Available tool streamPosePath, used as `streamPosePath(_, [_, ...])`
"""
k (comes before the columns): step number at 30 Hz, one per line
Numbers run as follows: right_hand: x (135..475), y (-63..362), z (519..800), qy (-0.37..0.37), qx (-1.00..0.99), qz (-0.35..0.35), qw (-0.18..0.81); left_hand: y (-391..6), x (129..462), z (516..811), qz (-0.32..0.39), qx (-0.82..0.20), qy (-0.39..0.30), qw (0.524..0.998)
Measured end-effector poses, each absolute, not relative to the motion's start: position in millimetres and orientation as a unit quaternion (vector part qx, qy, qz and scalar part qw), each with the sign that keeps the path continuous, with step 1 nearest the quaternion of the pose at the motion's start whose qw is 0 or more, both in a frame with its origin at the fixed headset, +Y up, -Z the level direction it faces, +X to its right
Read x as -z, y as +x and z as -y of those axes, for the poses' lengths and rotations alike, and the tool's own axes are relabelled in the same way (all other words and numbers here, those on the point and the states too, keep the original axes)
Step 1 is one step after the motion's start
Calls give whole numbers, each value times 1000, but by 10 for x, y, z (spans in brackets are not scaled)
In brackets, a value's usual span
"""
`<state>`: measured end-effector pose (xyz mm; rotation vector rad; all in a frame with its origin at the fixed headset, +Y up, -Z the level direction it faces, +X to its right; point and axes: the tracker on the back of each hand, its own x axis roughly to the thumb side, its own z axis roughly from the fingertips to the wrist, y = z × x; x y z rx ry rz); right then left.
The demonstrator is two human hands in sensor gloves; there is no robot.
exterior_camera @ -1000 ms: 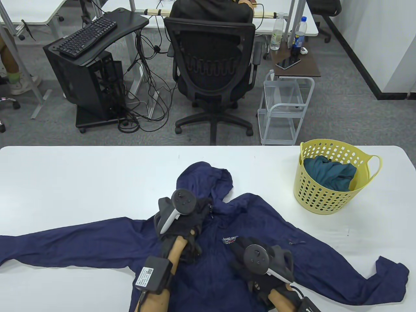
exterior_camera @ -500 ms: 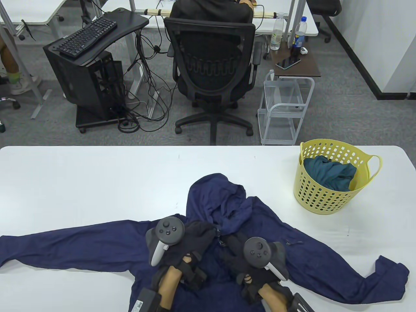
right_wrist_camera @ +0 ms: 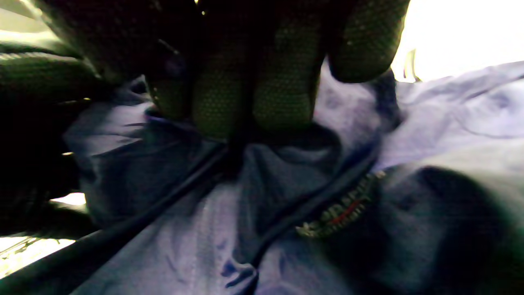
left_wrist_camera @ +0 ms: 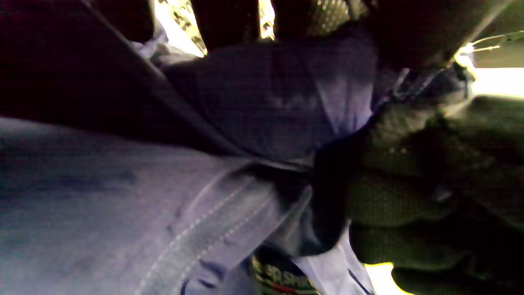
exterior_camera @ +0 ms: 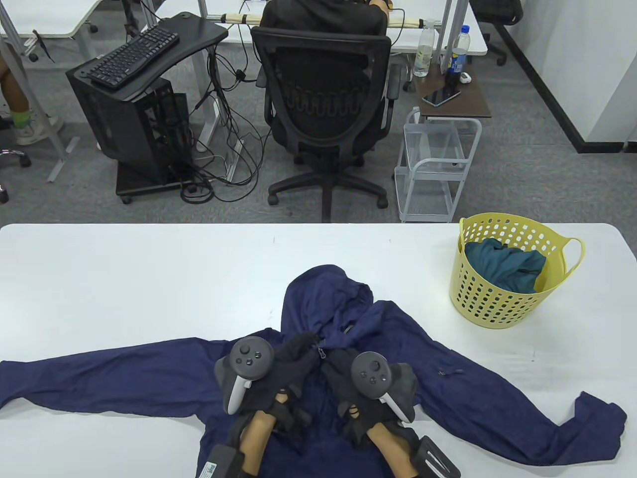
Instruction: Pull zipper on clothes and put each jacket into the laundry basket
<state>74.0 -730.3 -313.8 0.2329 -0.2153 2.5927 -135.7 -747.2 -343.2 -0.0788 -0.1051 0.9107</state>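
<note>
The navy jacket lies spread along the table's near edge, sleeves out. Both hands bunch its chest together: left hand and right hand each clutch fabric, probably gathering it for the basket at the far right corner.

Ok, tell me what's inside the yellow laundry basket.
A crumpled teal garment lies in the basket. Anything beneath it is covered.
</note>
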Motion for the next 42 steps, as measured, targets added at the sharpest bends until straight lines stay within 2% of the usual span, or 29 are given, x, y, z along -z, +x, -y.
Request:
streamPosePath(7, [3127,823,7292,70,-961,102,248,-1314,3417,7442,62,-438,-39,896])
streamPosePath(12, [3178,831,7369,74,-970,66,221,-1349,3474,7432,45,-502,-54,862])
streamPosePath(16, [3190,813,7433,85,-972,35,217,-1472,3534,7413,10,-491,-30,871])
streamPosePath(20, [3155,728,7533,134,-971,-40,195,-1656,3581,7335,-43,-452,36,890])
streamPosePath(24, [3127,650,7625,173,-966,-121,150,-1764,3529,7283,-90,-323,132,933])
streamPosePath(27, [3183,663,7618,164,-960,-117,194,-1679,3475,7158,-42,-254,151,954])
streamPosePath(30, [3236,746,7562,138,-944,-78,289,-1463,3391,6948,49,-179,161,969])
streamPosePath(33, [3233,857,7458,129,-921,-32,367,-1160,3334,6837,139,-86,101,981])
streamPosePath(35, [3209,911,7407,127,-908,-5,399,-1028,3347,6868,176,-52,31,982])
streamPosePath(37, [3189,945,7379,128,-902,11,413,-971,3380,6955,172,-57,-17,983])
streamPosePath(42, [3193,867,7445,132,-937,-11,324,-965,3446,7144,108,-38,58,992])
